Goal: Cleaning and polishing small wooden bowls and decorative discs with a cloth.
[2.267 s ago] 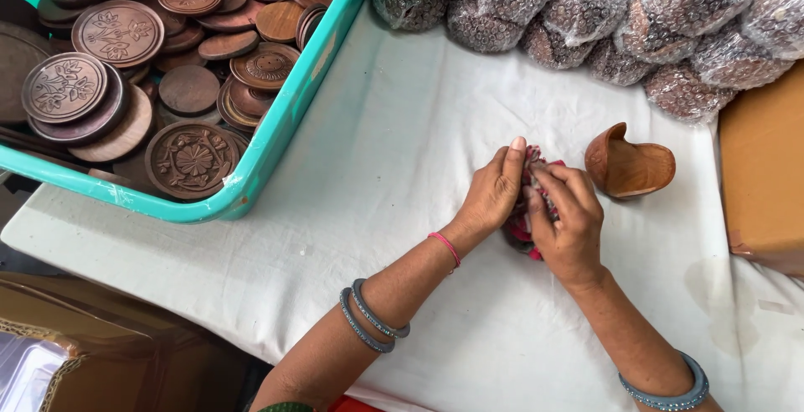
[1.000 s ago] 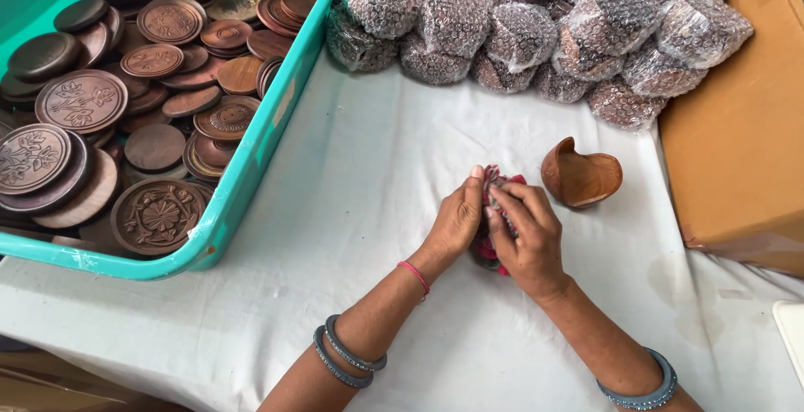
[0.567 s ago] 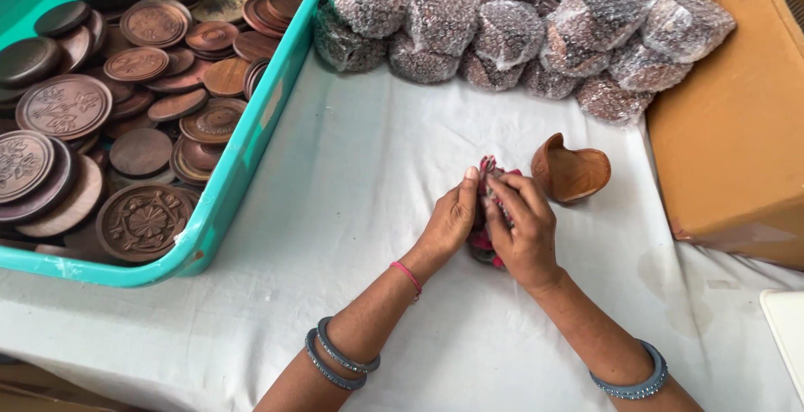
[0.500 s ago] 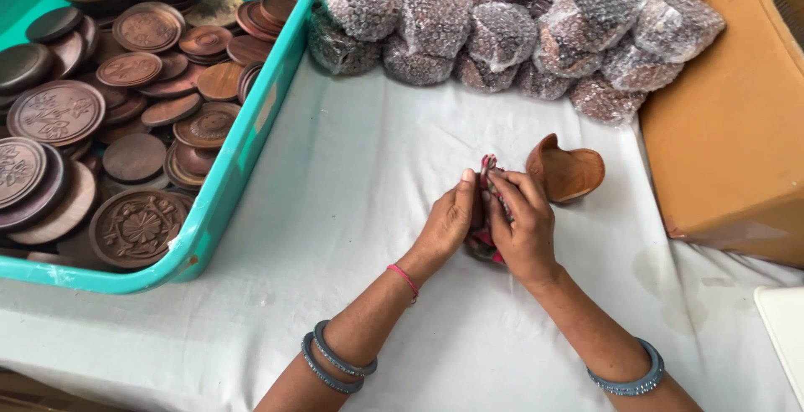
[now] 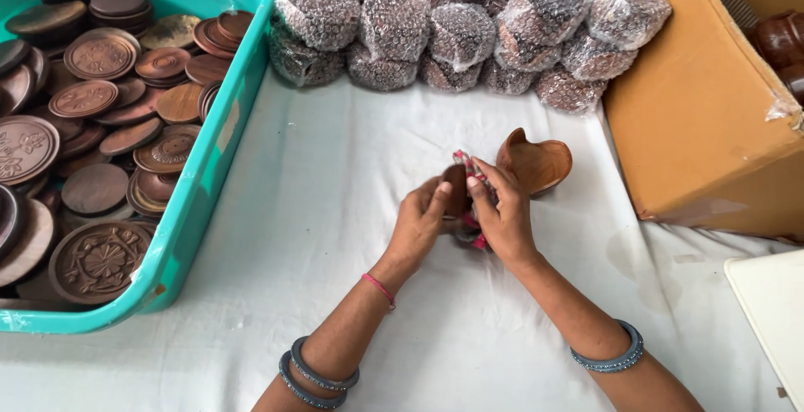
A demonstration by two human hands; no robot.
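Note:
My left hand [image 5: 421,224] and my right hand [image 5: 501,213] are pressed together over the white cloth, both gripping a small brown wooden piece [image 5: 456,187] with a pink and red cloth [image 5: 469,169] bunched around it. The fingers hide most of the piece. Just beyond my right hand lies a brown heart-shaped wooden bowl [image 5: 536,162] on the cloth, not touched by either hand.
A teal plastic tub [image 5: 219,140] at the left holds several carved round wooden discs [image 5: 98,259]. Several bubble-wrapped bundles [image 5: 456,31] are piled along the back. A cardboard box [image 5: 710,119] stands at the right, and a white tray corner [image 5: 770,311] shows at lower right.
My hands stay together on the wooden piece and cloth, the fingers shifting slightly. The camera has drifted, so the tub, the bundles and the box sit differently in view.

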